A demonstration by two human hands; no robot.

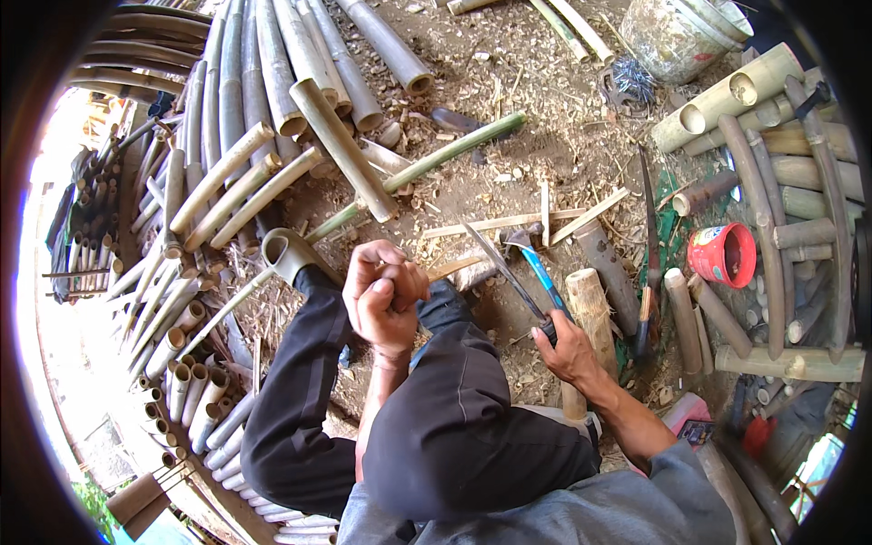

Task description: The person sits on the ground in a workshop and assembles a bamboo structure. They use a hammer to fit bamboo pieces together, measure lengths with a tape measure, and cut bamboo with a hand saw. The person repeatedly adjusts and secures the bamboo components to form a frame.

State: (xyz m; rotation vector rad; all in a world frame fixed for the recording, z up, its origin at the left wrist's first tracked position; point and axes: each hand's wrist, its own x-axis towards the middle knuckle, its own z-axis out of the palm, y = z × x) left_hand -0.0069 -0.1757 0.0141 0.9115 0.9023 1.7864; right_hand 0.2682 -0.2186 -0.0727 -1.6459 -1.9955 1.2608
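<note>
My left hand [386, 295] is raised above my bent knee, its fingers curled and closed; what they hold, if anything, is hidden. A short pale strip of bamboo [454, 267] shows just beyond its knuckles, and I cannot tell whether the hand touches it. On the right, my right hand [570, 352] grips the black handle of a knife [509, 275], whose long dark blade slants up and to the left. Beside the blade is a hammer [542, 274] with a blue handle, its lower end close to my fingers. An upright cut bamboo post [590, 313] stands right of that hand.
Long bamboo poles [263, 64] fill the upper left, with shorter cut tubes [195, 391] below. A green pole [454, 154] crosses the chip-strewn ground. A long dark blade [650, 227], a red tub [722, 255], a bamboo rack [786, 366] and a dirty bucket [677, 41] are on the right.
</note>
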